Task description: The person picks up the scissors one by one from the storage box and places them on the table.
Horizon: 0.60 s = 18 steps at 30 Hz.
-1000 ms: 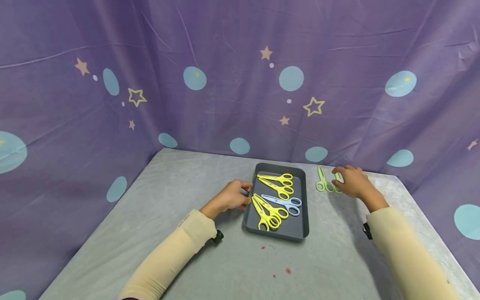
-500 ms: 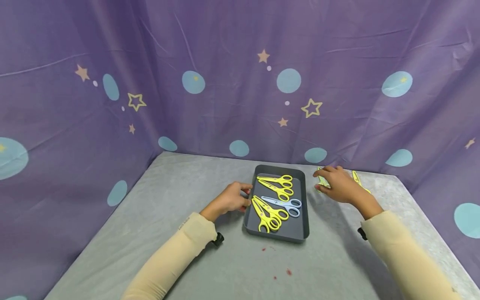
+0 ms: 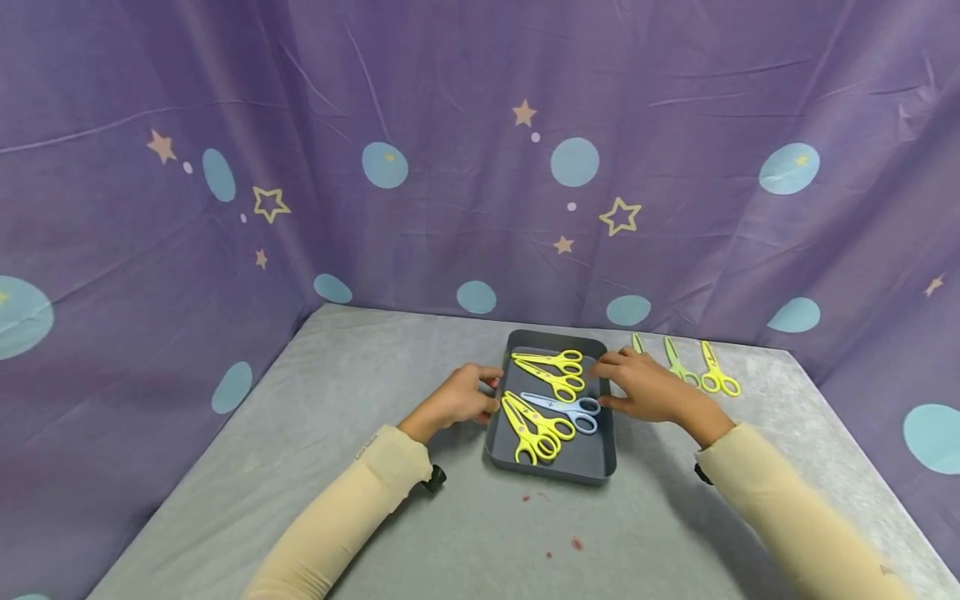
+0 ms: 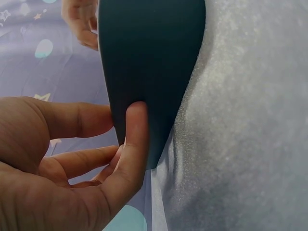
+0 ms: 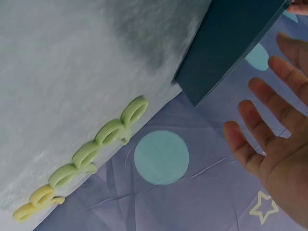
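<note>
A dark grey tray (image 3: 551, 473) rests on the table, holding several yellow scissors (image 3: 564, 383) and one pair of blue scissors (image 3: 573, 408). At its left wall my left hand (image 3: 461, 393) pinches the rim; one finger lies against the outer wall (image 4: 144, 57) in the left wrist view. My right hand (image 3: 648, 387) hovers at the tray's right edge. In the right wrist view its fingers (image 5: 276, 103) are spread and hold nothing. To the right lie green scissors (image 3: 681, 371), partly hidden green scissors (image 3: 637, 343), and one yellow pair (image 3: 717, 375).
The grey-covered table (image 3: 375, 358) meets a purple curtain (image 3: 450, 233) with stars and blue ovals along its back and sides. Small red marks (image 3: 577, 543) show on the cover in front of the tray.
My right hand has moved left from over the green scissors to the tray's right edge, uncovering the green and yellow pairs at the right. My left hand and the tray keep their places.
</note>
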### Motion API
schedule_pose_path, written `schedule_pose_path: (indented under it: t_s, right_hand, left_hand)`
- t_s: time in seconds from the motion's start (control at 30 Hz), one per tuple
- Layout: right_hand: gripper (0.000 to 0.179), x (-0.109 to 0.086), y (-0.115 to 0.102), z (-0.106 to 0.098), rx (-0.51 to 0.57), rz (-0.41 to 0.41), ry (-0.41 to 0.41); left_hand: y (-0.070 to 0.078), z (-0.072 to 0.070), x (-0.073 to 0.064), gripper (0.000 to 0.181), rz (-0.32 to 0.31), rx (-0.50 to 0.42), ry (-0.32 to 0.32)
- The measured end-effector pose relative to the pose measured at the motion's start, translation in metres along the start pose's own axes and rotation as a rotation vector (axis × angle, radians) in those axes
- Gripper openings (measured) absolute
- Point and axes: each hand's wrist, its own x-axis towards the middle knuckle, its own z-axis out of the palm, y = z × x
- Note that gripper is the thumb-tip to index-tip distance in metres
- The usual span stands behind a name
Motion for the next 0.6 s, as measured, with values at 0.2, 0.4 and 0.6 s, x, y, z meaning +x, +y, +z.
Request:
schedule_pose_path:
  t_s: [0.2,0.4,0.6]
  right_hand:
    - [0.042,0.01,-0.008,0.006,0.007,-0.056,-0.052]
    - [0.041,0.017,-0.013,0.017,0.009,-0.112,-0.085]
    - [0.039,0.023,-0.018,0.027,0.043,-0.101,-0.15]
  left_hand:
    - [-0.001,-0.001,0.001,0.063,0.002,-0.015,-0.002]
    - [-0.002,-0.001,0.002,0.063,0.003,-0.014,-0.001]
    - [-0.003,-0.001,0.002,0.063,0.003,-0.012,0.003]
